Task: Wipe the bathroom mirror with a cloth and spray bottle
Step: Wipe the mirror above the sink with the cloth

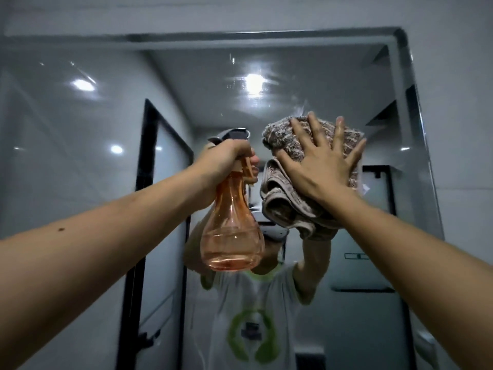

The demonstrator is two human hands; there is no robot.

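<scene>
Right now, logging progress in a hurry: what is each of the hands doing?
Left hand: closed around the neck of the orange spray bottle.
Right hand: open, fingers spread, pressing the brown cloth on the mirror.

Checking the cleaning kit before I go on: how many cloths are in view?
1: a brownish cloth, bunched under the open right hand against the mirror, beside the spray bottle. No other shows.

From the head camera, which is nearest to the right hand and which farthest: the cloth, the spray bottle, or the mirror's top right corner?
1. Cloth: directly under the right hand, pressed flat against the mirror.
2. Spray bottle: just to its left, gripped by the left hand.
3. Mirror's top right corner: well above and to the right.
</scene>
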